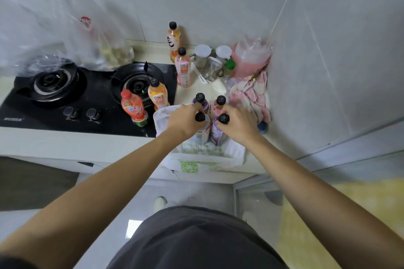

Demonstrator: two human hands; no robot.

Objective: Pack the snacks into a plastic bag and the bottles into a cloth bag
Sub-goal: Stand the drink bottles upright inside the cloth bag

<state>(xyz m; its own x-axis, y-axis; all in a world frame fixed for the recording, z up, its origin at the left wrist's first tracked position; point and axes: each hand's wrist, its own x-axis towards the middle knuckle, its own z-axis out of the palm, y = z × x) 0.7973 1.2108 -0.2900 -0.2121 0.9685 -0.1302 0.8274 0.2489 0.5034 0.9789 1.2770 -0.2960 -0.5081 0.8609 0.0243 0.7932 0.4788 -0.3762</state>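
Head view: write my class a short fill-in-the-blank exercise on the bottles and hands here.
1. The left hand grips a bottle with a ____ cap.
2. The red-capped bottle stands on the black ____.
3. The white cloth bag holds ____ bottles.
4. The right hand grips the purple bottle near its ____.

Missing words: black; stove; four; cap

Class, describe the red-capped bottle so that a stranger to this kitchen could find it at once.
Start at the black two-burner gas stove. On its front right corner, near the white cloth bag, stands the red plastic bottle with a green base. It alone has a red cap; its neighbours wear black ones.
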